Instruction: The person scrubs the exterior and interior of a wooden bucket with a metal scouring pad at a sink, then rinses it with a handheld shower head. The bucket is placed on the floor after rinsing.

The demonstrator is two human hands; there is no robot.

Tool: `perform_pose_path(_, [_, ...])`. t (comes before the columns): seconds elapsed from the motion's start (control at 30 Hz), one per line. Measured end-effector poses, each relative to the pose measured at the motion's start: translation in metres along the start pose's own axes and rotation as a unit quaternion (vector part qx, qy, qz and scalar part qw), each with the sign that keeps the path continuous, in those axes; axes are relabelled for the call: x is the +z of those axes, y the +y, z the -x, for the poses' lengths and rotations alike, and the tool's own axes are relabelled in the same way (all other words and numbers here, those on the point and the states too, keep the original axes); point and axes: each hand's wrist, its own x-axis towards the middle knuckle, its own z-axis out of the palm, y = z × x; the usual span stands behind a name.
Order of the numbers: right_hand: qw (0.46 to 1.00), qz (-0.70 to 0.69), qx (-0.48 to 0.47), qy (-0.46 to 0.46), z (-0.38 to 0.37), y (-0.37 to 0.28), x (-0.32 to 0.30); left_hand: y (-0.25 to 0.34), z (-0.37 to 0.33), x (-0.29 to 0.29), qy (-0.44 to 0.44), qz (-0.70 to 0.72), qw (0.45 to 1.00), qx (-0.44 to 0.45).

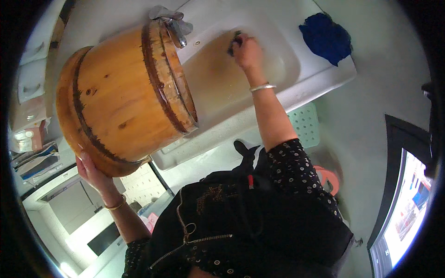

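A large wooden bucket with dark, rusty bands lies tilted on its side across the left end of a white sink. My left hand grips the bucket's lower left rim, its fingers partly hidden behind the wood. Over murky brown water in the basin, my right hand is closed on a small dark scrubbing pad. The bucket's mouth faces toward the basin, and its inside is hidden from here.
Next to the bucket's upper edge is a metal faucet with a grey cloth over it. A dark blue cloth lies on the sink's right corner. Below stand a pale green perforated basket and a pink-orange plastic item. Drawers line the left.
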Motion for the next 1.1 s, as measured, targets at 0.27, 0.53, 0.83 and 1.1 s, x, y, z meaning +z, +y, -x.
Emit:
perform_pose_path(0.27, [0.876,-0.261,0.148,-0.377,0.055,-0.014,0.038,0.004,0.003,0.0,0.047,-0.08,0.996,0.019])
perform_pose_path(0.53, [0.797,-0.588,-0.123,-0.054,0.079,-0.15,-0.011,0.003,-0.001,-0.006,0.063,-0.096,0.993,0.019])
perform_pose_path(0.83, [0.973,-0.213,-0.043,-0.083,0.065,-0.11,0.102,0.01,0.005,0.007,0.068,-0.11,0.991,0.022])
perform_pose_path(1.1, [0.853,-0.188,-0.154,-0.462,0.109,-0.08,0.0,0.011,0.01,0.017,0.085,-0.102,0.991,0.028])
